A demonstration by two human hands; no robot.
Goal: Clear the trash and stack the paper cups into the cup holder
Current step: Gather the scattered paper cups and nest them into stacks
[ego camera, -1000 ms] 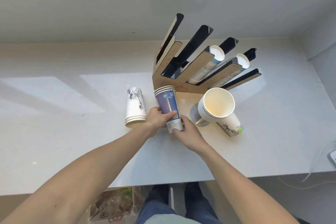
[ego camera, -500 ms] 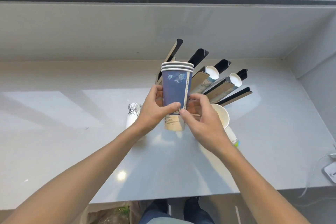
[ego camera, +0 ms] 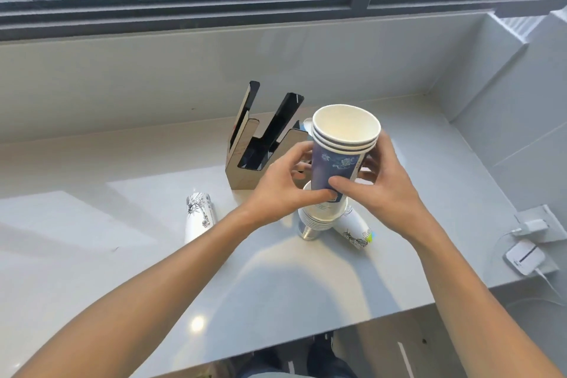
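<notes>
Both hands hold a small stack of blue paper cups [ego camera: 339, 159] upright, mouth tilted toward me, in front of the wooden cup holder [ego camera: 245, 163]. My left hand [ego camera: 285, 184] grips the stack's left side and my right hand [ego camera: 383, 181] its right side. Below the stack a pile of white cups [ego camera: 316, 218] stands on the counter, partly hidden by my hands. Another white printed cup stack [ego camera: 199, 218] lies on its side to the left. One more printed cup [ego camera: 356, 228] lies to the right of the pile.
The grey counter [ego camera: 92, 239] runs under a window sill, with a wall at the right. A white charger and small device [ego camera: 524, 256] with cables sit at the counter's right edge. My legs show below the front edge.
The blue cup stack has been lifted off the counter and tipped so its open mouth faces me. My head view has risen, showing the window.
</notes>
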